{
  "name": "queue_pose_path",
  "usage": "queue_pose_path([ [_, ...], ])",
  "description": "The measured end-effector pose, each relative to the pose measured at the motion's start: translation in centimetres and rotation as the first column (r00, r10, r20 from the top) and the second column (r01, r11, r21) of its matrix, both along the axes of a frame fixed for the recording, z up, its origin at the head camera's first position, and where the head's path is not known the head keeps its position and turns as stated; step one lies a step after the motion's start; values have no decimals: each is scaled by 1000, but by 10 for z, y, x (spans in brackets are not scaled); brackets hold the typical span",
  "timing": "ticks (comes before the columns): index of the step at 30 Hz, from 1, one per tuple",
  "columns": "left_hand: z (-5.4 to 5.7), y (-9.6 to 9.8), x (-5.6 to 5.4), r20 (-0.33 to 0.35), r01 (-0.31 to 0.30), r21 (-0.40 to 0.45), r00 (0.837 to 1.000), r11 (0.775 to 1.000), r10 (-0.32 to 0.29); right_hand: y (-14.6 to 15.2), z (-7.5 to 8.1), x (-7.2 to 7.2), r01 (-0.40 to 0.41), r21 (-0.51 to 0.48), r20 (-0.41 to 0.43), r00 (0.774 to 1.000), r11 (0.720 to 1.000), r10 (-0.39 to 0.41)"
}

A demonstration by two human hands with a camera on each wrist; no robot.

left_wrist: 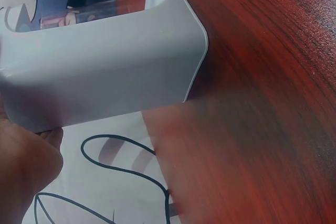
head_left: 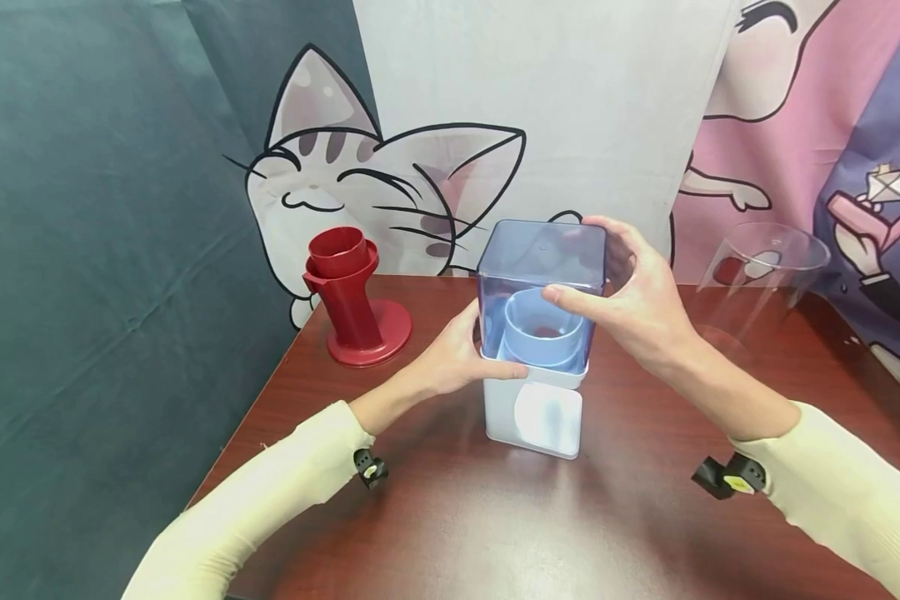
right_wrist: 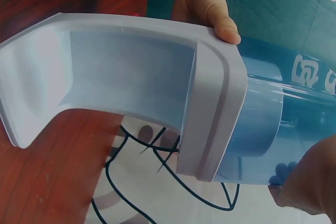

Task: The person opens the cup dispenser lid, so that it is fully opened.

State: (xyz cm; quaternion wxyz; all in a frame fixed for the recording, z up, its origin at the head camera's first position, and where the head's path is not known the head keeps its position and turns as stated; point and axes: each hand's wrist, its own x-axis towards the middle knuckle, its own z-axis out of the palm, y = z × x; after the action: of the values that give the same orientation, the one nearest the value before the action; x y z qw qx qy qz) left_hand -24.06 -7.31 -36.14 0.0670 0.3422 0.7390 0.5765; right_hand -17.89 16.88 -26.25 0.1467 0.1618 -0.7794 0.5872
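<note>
A white C-shaped stand (head_left: pixel 498 412) with a clear blue square cover (head_left: pixel 543 250) on top is between both hands. Through the cover shows a light blue round collar (head_left: pixel 543 343). My left hand (head_left: pixel 450 354) grips the stand's upper block from the left, thumb across its front edge. The right hand (head_left: pixel 645 304) holds the cover from the right, thumb on the front and fingers behind. From the right wrist, the stand's open hollow (right_wrist: pixel 128 66) shows, with the cover joining its upper block. In the left wrist view the stand's smooth side (left_wrist: pixel 105 72) fills the upper left.
At the back left a red stand (head_left: pixel 356 312) with a round base and a cup-like top rests on the brown table (head_left: pixel 435 508). A clear plastic cylinder (head_left: pixel 757 292) stands at the back right. Printed cloth (head_left: pixel 607 108) hangs behind the table.
</note>
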Motion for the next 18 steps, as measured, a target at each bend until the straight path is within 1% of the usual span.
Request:
queue_pose_path([
  [5,-3,-1,1,-8,-5,-9,1000,1000,5,0,-2,-2,7,-12,9,1000,1000,-7],
  [9,-5,-1,2,-26,-4,-42,1000,999,3,2,-5,0,5,-1,11,1000,1000,-5],
  [14,-2,-1,0,-69,-14,-70,998,997,9,2,-3,2,17,15,-14,1000,1000,-17],
  [18,1,-1,-1,-77,-19,-70,997,997,14,2,0,1,18,20,-26,999,1000,-18],
])
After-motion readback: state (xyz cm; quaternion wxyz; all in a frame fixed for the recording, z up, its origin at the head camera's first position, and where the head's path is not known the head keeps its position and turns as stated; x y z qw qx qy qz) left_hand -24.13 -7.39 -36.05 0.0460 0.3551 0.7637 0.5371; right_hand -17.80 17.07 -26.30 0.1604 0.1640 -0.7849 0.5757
